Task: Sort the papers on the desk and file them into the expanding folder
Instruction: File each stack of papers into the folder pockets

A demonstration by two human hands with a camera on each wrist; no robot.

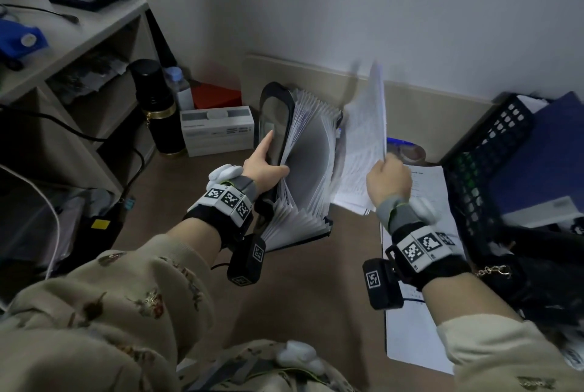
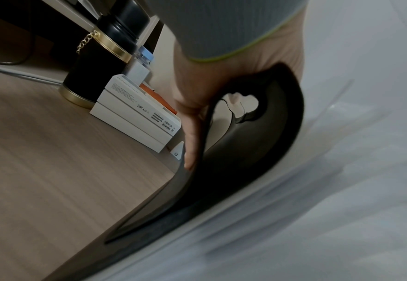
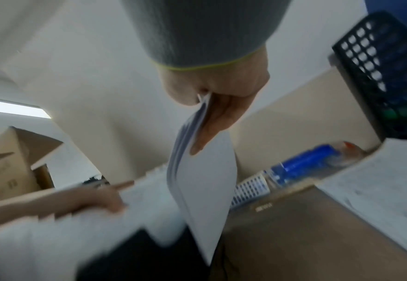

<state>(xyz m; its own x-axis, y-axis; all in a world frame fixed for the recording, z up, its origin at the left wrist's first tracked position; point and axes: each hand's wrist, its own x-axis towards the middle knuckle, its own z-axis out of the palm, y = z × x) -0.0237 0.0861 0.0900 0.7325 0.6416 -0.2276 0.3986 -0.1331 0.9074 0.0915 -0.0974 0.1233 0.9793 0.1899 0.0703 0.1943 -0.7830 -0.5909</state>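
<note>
A black expanding folder stands fanned open on the brown desk, its white pockets spread. My left hand grips its black front cover, thumb on the outside and fingers curled between the pockets, holding one wide. My right hand pinches a thin bundle of printed papers by a bottom corner and holds it upright just right of the folder; the right wrist view shows that bundle hanging edge-on from thumb and finger. More sheets lie flat on the desk under my right arm.
A black and gold canister, a clear bottle, a white box and a red box stand left of the folder. A black mesh tray with a blue binder sits right. Shelves rise at left.
</note>
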